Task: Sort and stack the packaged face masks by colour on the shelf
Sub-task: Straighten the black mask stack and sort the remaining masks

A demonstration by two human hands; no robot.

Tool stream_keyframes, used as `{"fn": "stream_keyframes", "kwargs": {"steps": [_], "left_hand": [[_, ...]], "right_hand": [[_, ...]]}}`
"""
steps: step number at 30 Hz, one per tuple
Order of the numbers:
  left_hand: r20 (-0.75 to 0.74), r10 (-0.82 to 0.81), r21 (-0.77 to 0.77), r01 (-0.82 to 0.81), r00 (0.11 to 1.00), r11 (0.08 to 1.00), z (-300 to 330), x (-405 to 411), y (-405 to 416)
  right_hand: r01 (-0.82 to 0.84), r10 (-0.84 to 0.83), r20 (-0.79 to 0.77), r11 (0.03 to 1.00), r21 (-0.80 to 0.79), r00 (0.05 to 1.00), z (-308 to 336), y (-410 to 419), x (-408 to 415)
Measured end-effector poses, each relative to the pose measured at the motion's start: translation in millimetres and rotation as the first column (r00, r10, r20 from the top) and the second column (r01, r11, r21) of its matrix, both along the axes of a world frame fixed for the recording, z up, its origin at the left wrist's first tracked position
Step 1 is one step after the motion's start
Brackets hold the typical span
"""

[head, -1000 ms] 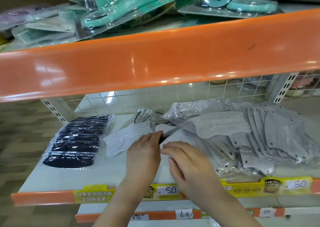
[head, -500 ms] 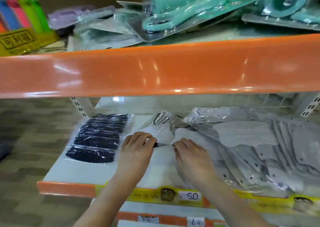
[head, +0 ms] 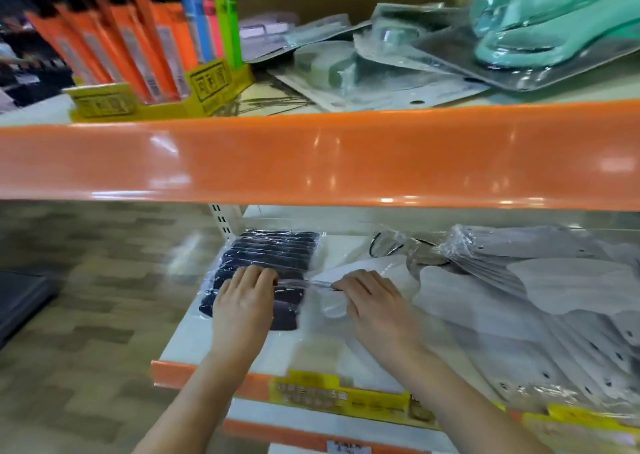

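Left hand (head: 242,301) and right hand (head: 375,304) both pinch a clear-wrapped white mask packet (head: 349,273), dark navy mask stack (head: 277,249) at nine o'clock.

Glossy orange-edged shelving (head: 311,163) over brown patterned floor (head: 86,315).

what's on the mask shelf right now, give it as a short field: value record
left hand: left hand over the dark mask stack, pinching one end of a clear mask packet
right hand: right hand pinching the packet's other end
right side: fanned pile of grey masks
shelf: white shelf, orange front edge
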State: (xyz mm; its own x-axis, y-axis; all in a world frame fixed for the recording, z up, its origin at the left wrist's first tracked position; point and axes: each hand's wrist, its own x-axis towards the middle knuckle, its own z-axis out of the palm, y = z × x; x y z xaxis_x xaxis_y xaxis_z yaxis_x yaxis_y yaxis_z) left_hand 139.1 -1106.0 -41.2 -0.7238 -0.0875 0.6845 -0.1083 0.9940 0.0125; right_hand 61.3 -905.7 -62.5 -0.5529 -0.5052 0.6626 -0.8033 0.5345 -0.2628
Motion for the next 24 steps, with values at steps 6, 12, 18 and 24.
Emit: {"fn": "stream_keyframes", "kwargs": {"steps": [6, 12, 18, 24], "left_hand": [[0.019, 0.031, -0.001, -0.031, 0.999, 1.0, -11.8, 11.1, -57.1], [0.094, -0.064, -0.005, 0.065, 0.994, 0.998, -34.2, 20.8, -89.0], [0.234, -0.192, 0.027, 0.191, 0.953, 0.981, -57.8, 28.8, -107.6], [0.298, -0.233, 0.082, 0.218, 0.926, 0.973, -62.7, 27.3, -117.1]], "right_hand": [[-0.044, 0.043, 0.009, 0.998, 0.043, 0.999, -14.6, -50.8, 19.7], [-0.034, 0.011, 0.16, 0.99, 0.139, 0.987, -42.3, -74.0, 37.8], [0.053, -0.094, 0.185, 0.975, 0.215, 0.978, -45.3, -84.5, 52.1], [0.107, -0.141, 0.15, 0.971, 0.213, 0.979, -46.5, -100.4, 56.3]]}}
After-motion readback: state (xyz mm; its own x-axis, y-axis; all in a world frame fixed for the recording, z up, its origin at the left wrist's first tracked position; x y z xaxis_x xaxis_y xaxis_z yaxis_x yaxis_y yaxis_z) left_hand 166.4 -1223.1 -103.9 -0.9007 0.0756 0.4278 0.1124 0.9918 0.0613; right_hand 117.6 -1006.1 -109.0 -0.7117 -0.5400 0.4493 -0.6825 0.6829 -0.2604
